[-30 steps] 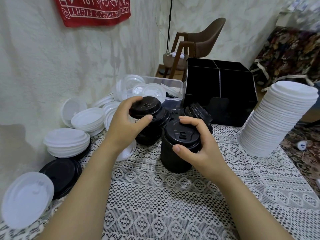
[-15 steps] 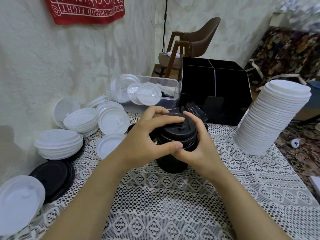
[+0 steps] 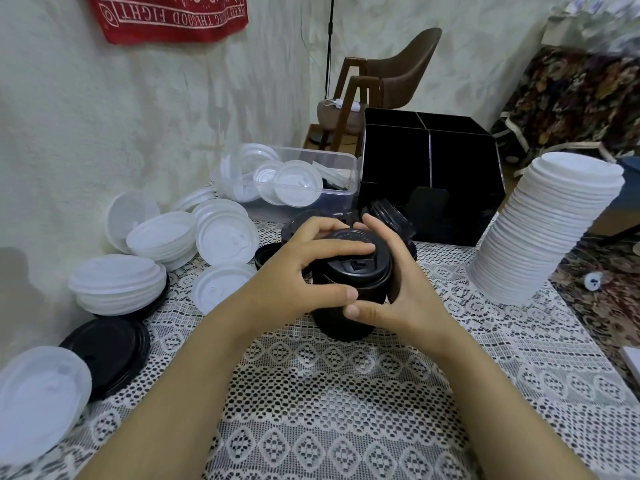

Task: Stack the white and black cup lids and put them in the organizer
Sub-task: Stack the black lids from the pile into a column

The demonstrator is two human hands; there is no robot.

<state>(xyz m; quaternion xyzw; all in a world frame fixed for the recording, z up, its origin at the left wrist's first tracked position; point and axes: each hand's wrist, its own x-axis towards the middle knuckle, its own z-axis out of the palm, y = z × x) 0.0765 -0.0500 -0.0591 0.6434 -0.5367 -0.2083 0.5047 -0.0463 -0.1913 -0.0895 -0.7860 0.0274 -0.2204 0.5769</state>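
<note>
A stack of black lids [image 3: 349, 292] stands upright on the lace tablecloth in the middle. My left hand [image 3: 304, 275] grips it from the left, fingers curled over the top lid's rim. My right hand [image 3: 394, 289] holds it from the right, thumb across the front. A tall leaning stack of white lids [image 3: 543, 233] stands at the right. Loose white lids [image 3: 225, 237] and small piles of them lie at the left, with black lids [image 3: 110, 351] beneath and beside. The black organizer [image 3: 433, 174] sits behind the stack, its compartments dark.
A clear plastic bin [image 3: 332, 178] with white lids stands left of the organizer. More black lids [image 3: 391, 216] lie behind my hands. A brown chair [image 3: 391, 74] stands beyond the table; a patterned carpet [image 3: 602, 292] lies past the table's right edge.
My left hand carried a few black lids from the pile behind and set them on the black stack. Both hands now close around the stack's top.
</note>
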